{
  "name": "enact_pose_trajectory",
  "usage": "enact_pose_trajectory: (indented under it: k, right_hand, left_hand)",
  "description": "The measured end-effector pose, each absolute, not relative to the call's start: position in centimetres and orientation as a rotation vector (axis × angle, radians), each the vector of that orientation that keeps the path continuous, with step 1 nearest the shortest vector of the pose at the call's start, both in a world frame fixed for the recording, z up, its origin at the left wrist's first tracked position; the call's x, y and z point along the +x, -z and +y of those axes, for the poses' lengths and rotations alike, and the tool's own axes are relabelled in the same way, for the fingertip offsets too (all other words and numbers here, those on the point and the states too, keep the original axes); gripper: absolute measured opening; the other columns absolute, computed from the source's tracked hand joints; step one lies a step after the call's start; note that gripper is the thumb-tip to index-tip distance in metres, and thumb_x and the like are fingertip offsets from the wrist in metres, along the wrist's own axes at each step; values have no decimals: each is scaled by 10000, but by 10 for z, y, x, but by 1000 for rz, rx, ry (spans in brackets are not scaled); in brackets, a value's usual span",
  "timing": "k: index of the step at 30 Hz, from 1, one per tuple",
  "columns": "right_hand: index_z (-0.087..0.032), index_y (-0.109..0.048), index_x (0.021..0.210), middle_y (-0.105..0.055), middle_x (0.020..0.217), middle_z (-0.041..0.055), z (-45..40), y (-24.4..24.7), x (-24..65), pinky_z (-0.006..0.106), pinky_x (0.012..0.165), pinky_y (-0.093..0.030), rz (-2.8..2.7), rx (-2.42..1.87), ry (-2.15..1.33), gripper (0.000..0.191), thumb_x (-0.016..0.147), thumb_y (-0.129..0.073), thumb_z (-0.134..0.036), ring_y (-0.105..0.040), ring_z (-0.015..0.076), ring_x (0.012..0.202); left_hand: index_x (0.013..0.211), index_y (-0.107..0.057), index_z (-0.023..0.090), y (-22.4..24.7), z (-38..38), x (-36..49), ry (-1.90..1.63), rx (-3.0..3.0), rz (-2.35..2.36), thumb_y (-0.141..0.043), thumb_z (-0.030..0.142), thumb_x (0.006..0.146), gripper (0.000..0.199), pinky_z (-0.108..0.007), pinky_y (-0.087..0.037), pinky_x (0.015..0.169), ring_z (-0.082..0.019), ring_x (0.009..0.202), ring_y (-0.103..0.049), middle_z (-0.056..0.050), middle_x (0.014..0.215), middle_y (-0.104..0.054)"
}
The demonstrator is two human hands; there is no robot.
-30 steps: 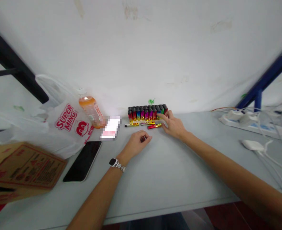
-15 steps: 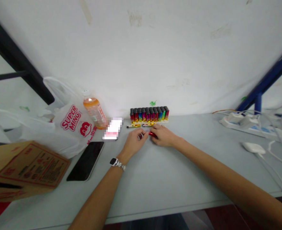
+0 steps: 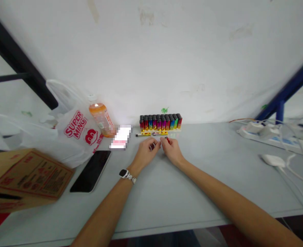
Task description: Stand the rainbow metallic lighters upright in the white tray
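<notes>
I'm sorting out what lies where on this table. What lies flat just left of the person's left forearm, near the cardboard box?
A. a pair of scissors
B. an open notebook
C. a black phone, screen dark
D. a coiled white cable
C: a black phone with a dark screen lies flat on the table, between the cardboard box and the left forearm, whose wrist wears a watch.

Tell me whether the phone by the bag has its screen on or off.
Off: the phone lies flat on the table, its screen plain black.
</notes>
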State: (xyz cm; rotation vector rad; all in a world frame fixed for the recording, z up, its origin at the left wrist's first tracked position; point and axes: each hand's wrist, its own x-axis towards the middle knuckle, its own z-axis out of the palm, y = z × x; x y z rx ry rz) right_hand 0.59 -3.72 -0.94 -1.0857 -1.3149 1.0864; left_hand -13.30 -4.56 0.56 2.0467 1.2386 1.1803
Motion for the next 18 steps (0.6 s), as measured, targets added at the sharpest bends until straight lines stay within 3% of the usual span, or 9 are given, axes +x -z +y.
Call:
enact_pose_trajectory:
  k: [4, 11, 18]
  right_hand:
    - [-224, -439, 525, -352, 443, -60, -38, 14, 9, 265, 478, -247, -1297, -1101, -1032, 376, 808, -490, -466, -317, 97, 461]
    - [-224, -445, 529, -383, 446, -50, -38, 15, 9, 256, 482, -261, -1309, -1115, -979, 327, 793, -461, -417, -348, 107, 475]
    - [-220, -453, 537, -378, 455, -51, -38, 15, 10, 260, 474, -269, -1309, -1104, -1044, 434, 835, -511, -531, -341, 104, 463]
  left_hand:
    - [669, -586, 165, -4, -47, -129, -1139, 2038, 1207, -563, 298, 906, 273, -234, -368, 572, -99, 583, -474, 15, 657, -565]
    - [667, -581, 163, -3, -48, -130, -1130, 2040, 1189, -556, 301, 906, 278, -233, -365, 576, -97, 587, -468, 17, 655, -553]
    - [670, -589, 162, -5, -48, -129, -1105, 2044, 1179, -549, 323, 903, 287, -236, -369, 572, -101, 579, -471, 11, 649, -566]
